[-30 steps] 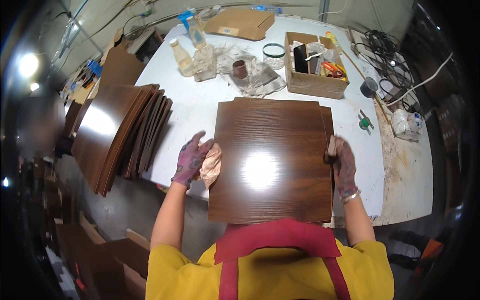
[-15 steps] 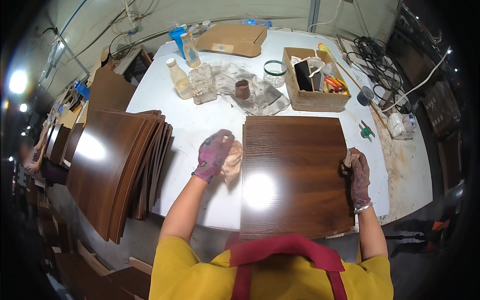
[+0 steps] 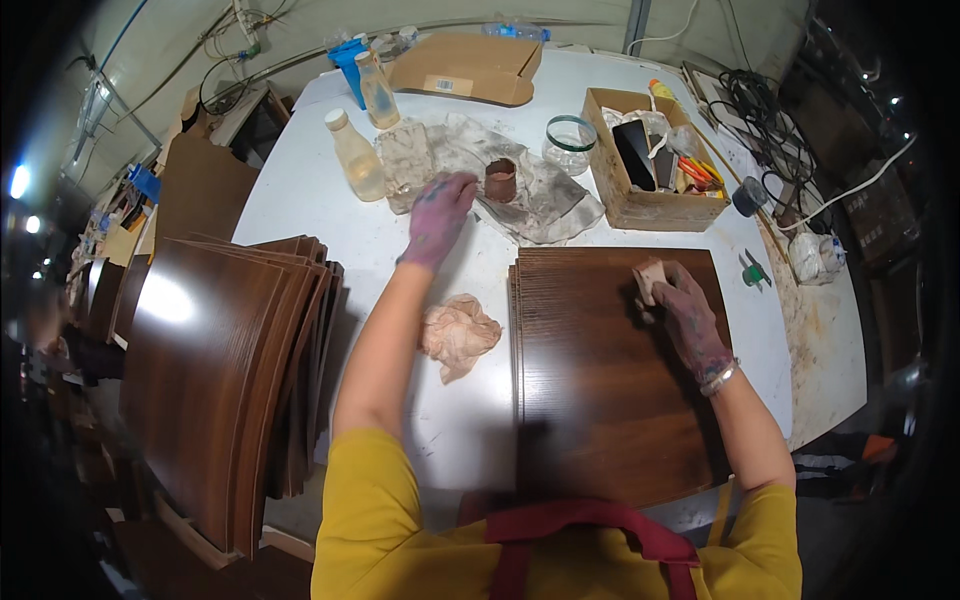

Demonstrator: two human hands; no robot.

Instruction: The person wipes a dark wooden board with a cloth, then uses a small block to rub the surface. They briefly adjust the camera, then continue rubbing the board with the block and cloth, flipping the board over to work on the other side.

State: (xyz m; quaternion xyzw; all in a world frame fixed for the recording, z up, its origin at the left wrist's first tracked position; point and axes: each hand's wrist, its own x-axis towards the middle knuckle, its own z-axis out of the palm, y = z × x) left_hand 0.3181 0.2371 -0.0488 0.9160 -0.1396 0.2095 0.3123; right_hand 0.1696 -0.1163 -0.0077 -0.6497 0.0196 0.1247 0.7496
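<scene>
My left hand, in a purple patterned glove, reaches over the table just left of a small brown cup. Its fingers stretch toward the cup, with a gap between them. Beneath that forearm lies a crumpled peach cloth. A stack of dark brown wood-grain panels lies in front of me. Over the top panel's far right part, my gloved right hand is closed around a small pale pad. Whether the pad is folded cloth or a block I cannot tell.
More brown panels lean in a stack on the left. Beyond the stained grey cloth stand two plastic bottles, a glass jar and a flat cardboard box. An open carton holds a phone and tools. Cables lie at right.
My left hand has let go of the peach cloth and moved away from me toward the brown cup. The right hand has moved inward from the panel's right edge with the pale pad.
</scene>
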